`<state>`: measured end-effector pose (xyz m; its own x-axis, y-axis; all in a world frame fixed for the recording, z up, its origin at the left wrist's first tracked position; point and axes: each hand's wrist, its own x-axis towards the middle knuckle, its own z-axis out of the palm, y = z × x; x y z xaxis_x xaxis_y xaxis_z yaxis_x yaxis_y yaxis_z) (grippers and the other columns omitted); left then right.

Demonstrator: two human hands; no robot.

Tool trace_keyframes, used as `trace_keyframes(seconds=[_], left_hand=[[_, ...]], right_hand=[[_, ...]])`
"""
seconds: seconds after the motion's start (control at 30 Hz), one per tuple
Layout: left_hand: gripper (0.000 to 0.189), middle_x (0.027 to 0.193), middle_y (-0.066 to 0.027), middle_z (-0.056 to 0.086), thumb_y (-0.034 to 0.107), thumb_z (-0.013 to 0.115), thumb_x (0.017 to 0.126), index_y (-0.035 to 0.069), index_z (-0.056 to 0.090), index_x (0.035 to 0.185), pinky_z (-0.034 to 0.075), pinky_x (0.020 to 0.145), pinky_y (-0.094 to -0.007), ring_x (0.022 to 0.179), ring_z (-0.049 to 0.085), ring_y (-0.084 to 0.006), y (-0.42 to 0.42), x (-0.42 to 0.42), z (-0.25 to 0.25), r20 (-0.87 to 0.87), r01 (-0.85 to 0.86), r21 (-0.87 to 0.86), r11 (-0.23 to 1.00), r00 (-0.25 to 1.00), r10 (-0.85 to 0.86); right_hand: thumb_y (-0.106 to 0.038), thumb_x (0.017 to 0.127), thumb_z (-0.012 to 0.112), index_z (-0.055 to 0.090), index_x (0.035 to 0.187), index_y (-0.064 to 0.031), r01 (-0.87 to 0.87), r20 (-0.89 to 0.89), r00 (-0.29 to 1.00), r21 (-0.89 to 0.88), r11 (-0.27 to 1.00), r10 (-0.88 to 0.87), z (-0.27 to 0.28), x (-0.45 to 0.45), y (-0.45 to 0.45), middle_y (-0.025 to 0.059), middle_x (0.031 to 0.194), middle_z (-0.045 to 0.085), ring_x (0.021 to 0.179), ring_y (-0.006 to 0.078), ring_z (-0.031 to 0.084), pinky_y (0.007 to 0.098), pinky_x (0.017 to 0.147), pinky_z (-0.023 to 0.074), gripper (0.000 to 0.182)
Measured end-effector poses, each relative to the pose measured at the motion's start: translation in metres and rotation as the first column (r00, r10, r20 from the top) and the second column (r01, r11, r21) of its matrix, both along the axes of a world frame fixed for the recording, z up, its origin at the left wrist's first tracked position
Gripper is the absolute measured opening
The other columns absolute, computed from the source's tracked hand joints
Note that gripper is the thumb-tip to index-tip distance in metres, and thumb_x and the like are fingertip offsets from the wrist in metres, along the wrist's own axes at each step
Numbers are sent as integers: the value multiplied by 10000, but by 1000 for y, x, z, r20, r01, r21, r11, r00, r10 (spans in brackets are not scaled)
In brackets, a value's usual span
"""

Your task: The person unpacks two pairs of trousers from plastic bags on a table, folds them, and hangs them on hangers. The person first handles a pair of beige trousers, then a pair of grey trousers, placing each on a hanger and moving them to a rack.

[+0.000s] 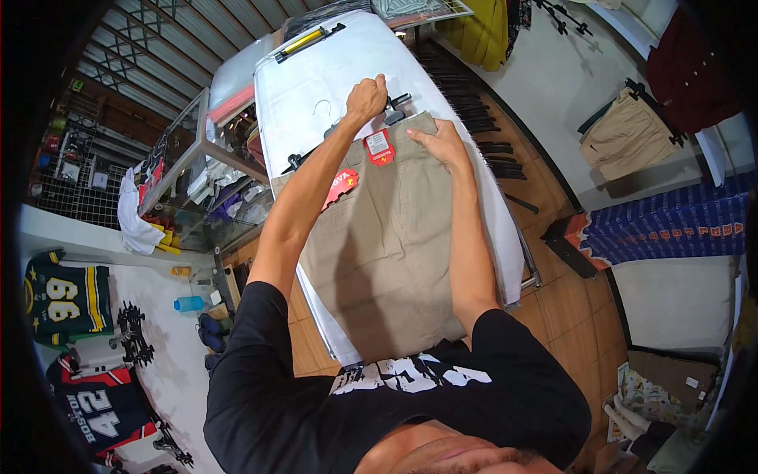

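Khaki trousers [402, 249] lie along the white-covered table, reaching back to my body. Two red tags hang near their waistband: one [379, 147] at the upper middle, another [341, 186] partly behind my left forearm. With its thumb on top, my right hand [441, 142] grips the waistband's right corner. My left hand [367, 99], fingers curled, is above the waistband beside the black clip end of a hanger [395, 109]; whether it holds the hanger I cannot tell. Another black clip [294, 162] shows at the waistband's left side. Beyond lies a yellow-and-black tool [302, 44], its kind unclear.
The white table cover [331, 71] extends ahead. Black hangers [468, 106] line the table's right side. A glass display case [201, 154] stands at left. Beige shorts [622, 136] hang on the right wall, and a blue banner-like box [663, 222] is at right.
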<state>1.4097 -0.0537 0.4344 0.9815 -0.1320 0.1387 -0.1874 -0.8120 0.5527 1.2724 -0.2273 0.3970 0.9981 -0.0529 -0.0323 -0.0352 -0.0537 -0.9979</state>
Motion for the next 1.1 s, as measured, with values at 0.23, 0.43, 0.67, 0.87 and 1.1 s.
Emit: trace_keyframes(seconds=[0.23, 0.43, 0.67, 0.87, 1.1], left_hand=[[606, 745, -377, 612, 379, 430, 961, -99, 657, 665, 498, 829, -550, 776, 645, -534, -1, -8, 10, 79, 10, -96, 995, 997, -3], [583, 751, -375, 614, 367, 442, 949, -97, 649, 664, 502, 822, -542, 772, 641, -535, -3, -14, 4, 31, 69, -87, 994, 997, -66], [465, 812, -321, 651, 322, 431, 1009, -25, 675, 820, 478, 787, -586, 825, 634, -526, -9, -45, 1, 116, 106, 52, 993, 987, -112], [359, 989, -255, 675, 362, 578, 973, 29, 681, 1058, 469, 888, -510, 991, 622, -442, 10, -109, 10, 330, 73, -68, 995, 943, -47], [810, 1348, -238, 540, 348, 782, 819, -24, 399, 1429, 352, 1074, -545, 1283, 484, -396, 126, -221, -17, 368, -583, 219, 783, 792, 487]], right_hand=[[-163, 804, 804, 742, 975, 34, -4, -19, 1000, 19, 1000, 5, 13, -6, -1, 57, 825, 718, 717, 118, 630, 300, 680, 512, 268], [-168, 825, 789, 735, 983, 31, 4, 21, 1000, 29, 1000, -5, 14, -7, 1, 59, 830, 717, 730, 125, 632, 313, 690, 514, 260], [-298, 876, 739, 721, 976, -11, 133, 179, 978, -134, 982, -108, -14, 7, 2, 170, 853, 729, 800, 274, 696, 387, 743, 521, 305], [-308, 875, 736, 725, 973, -20, 174, 229, 963, -121, 977, -143, -23, 16, 1, 184, 856, 726, 804, 308, 701, 401, 738, 520, 304], [-239, 882, 753, 738, 969, 3, 124, 191, 975, -64, 990, -110, -24, 18, 3, 57, 823, 714, 739, 127, 614, 306, 697, 496, 257]])
